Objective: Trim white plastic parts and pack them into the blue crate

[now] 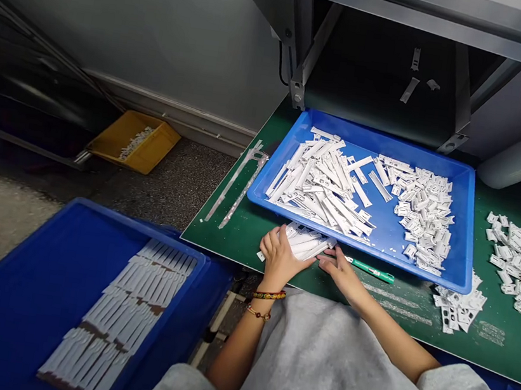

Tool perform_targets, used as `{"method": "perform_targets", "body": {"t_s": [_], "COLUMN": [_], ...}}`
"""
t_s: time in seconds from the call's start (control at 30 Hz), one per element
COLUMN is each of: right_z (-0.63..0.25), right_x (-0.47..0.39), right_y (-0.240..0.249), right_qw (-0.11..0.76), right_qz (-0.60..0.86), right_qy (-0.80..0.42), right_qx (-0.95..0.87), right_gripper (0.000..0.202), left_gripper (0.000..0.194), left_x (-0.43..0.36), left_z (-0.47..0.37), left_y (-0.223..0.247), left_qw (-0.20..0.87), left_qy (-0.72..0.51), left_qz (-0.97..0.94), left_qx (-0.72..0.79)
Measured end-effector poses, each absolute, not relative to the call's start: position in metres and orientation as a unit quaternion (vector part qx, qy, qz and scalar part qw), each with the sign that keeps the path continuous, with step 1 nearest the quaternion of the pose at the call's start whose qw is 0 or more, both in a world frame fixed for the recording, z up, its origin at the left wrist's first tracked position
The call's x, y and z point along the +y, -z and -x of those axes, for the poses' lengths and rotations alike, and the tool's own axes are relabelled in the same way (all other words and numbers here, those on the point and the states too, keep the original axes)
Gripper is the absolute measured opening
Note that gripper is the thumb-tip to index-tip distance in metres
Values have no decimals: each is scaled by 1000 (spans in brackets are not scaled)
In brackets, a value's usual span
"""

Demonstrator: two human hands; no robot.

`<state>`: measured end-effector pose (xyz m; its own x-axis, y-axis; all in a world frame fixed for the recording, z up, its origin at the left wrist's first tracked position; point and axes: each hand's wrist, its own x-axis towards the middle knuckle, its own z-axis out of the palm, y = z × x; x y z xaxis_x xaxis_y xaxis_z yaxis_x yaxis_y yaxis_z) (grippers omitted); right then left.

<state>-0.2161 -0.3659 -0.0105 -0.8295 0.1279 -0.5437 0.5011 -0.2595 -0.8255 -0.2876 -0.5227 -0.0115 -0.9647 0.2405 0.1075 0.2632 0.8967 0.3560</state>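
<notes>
At the front edge of the green table (420, 328), my left hand (279, 258) curls over the left end of a bundle of long white plastic parts (306, 243). My right hand (339, 270) touches the bundle's right end with its fingertips, its fingers apart. Behind the bundle lies a blue tray (470, 216) with a heap of long white parts (324, 184) on its left and shorter white pieces (430, 217) on its right. A green pen-like tool (373, 270) lies just right of my right hand.
A large blue bin (12, 290) at lower left holds rows of white parts (125, 305). Loose white pieces (520, 267) lie on the table's right. A metal frame (298, 91) rises behind the tray. A yellow bin (158, 149) stands on the floor.
</notes>
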Motion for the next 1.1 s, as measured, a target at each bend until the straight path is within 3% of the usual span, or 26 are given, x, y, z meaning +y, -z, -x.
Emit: {"method": "perform_targets", "body": {"t_s": [0.17, 0.33, 0.57, 0.7, 0.87, 1.1], "right_z": [209, 205, 206, 205, 193, 181], "right_x": [-367, -369, -367, -365, -365, -376], "right_y": [5, 0, -6, -5, -11, -36], "right_qw": [94, 58, 61, 60, 45, -153], "right_qz": [-271, -282, -304, -304, -214, 32], "right_qy": [796, 825, 860, 854, 784, 602], "right_qx": [532, 487, 405, 419, 581, 783], "right_gripper": [78, 60, 46, 54, 82, 85], "left_gripper": [68, 45, 31, 26, 15, 16], "left_x": [-518, -516, -516, -520, -529, -510], "left_z": [290, 299, 305, 301, 296, 271], "left_y": [-5, -17, -9, -1, 14, 34], "left_qw": [-12, -63, -88, -83, -60, -65], "left_qy": [163, 119, 161, 217, 335, 515], "left_qz": [182, 212, 293, 337, 353, 293], "left_qx": [-970, -968, -938, -912, -871, -803]}}
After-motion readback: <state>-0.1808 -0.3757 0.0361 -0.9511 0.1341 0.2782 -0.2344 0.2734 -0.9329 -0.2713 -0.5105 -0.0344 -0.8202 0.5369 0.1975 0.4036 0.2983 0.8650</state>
